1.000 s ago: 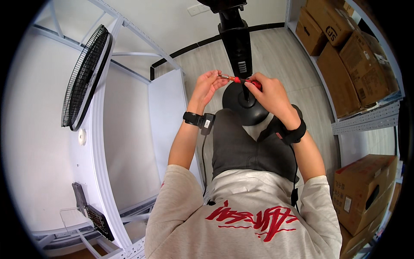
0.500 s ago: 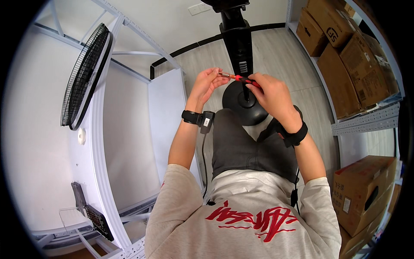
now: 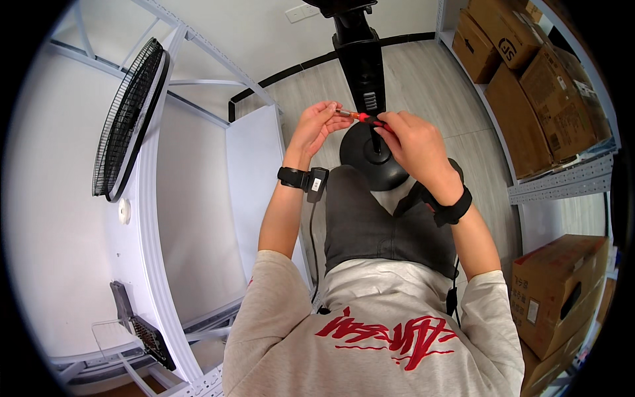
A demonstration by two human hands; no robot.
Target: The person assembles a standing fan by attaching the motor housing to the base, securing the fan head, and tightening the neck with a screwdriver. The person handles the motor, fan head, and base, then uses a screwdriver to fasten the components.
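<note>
A screwdriver with a red and black handle lies crosswise between my hands, its metal end pointing left. My right hand is closed around the handle. At the metal end, the thumb and index finger of my left hand pinch the tip; the other fingers are loosely curled. Whether a small part sits at the tip is hidden by the fingers. Beyond and below the screwdriver stands a black fan stand on a round black base. Both hands are above this base, apart from it.
On the white shelf at left rest a black fan grille, a small white round part and a black slotted part. Cardboard boxes fill the right rack, and another large box stands lower right.
My right hand has shifted slightly on the screwdriver handle, covering more of its end. The left hand keeps its pinch at the tip. The whole view has moved very slightly.
</note>
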